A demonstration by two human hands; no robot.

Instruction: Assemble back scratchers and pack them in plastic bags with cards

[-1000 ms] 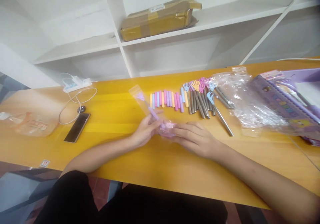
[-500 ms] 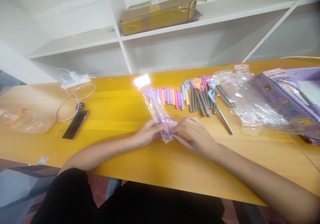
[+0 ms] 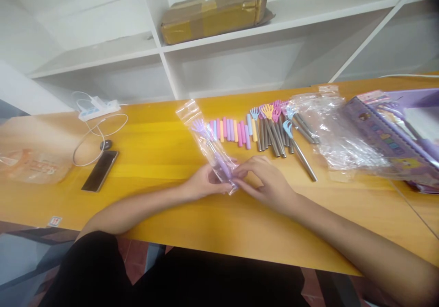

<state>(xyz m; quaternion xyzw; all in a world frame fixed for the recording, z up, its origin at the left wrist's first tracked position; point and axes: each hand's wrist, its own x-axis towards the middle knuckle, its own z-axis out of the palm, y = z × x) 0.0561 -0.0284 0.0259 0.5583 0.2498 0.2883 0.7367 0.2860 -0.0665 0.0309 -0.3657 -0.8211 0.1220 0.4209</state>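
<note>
Two bare hands, one item, all at the wooden table (image 3: 274, 243). Purple box (image 3: 377, 135) sat well off to my right, with a crinkled heap of clear bags (image 3: 346, 149) against it. Then a cluster of metal rods with hand-shaped heads (image 3: 278, 140), beyond my right hand.

Held item: a clear sleeve (image 3: 190, 110) with a purple hand-ended stick (image 3: 198, 126) inside, just above the tabletop, tilted, flap end up and away from me, lower end between my hands. My left hand (image 3: 202, 182) curled around the lower part, thumb on the near side. My right hand (image 3: 270, 183) had thumb and fingertips pinched at the lower edge; exact grip blurred, so I couldn't tell if they caught film only or the handle too.

Judgement: light, stiff along the stick, thin film slippery and easy to crease or tear. Best hold was the thick purple handle (image 3: 222, 164) through the film; the splayed fingers looked thinner and likelier to bend. Smallest: coloured tubes (image 3: 231, 129), rowed up just beyond the sleeve.
</note>
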